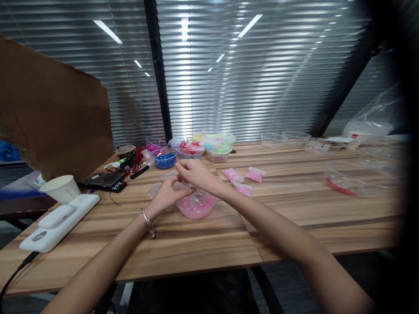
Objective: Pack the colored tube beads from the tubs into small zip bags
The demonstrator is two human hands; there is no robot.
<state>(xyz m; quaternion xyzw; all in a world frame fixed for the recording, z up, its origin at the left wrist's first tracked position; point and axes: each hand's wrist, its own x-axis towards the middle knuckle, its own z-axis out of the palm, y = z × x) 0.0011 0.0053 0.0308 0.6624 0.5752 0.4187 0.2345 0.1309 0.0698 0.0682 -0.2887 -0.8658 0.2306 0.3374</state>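
A clear round bowl [196,214] of pink bits stands on the wooden table, right below my hands. My left hand [169,192], with a silver bracelet at the wrist, is closed with its fingertips at the bowl's left rim. My right hand [195,173] reaches over the bowl's far side, its thumb and fingers pinched close to my left fingertips. What the two hands pinch is too small and covered to make out. A clear plastic bag [153,190] lies just left of my left hand. Several small bags of pink bits [255,174] lie right of the bowl.
Behind stand a tub of blue bits [165,159] and tubs piled with coloured bags [218,152]. At left are a white power strip [60,222], a paper cup [60,188], a cardboard sheet [55,109] and red-black wires [131,162]. Clear containers [347,183] stand at right.
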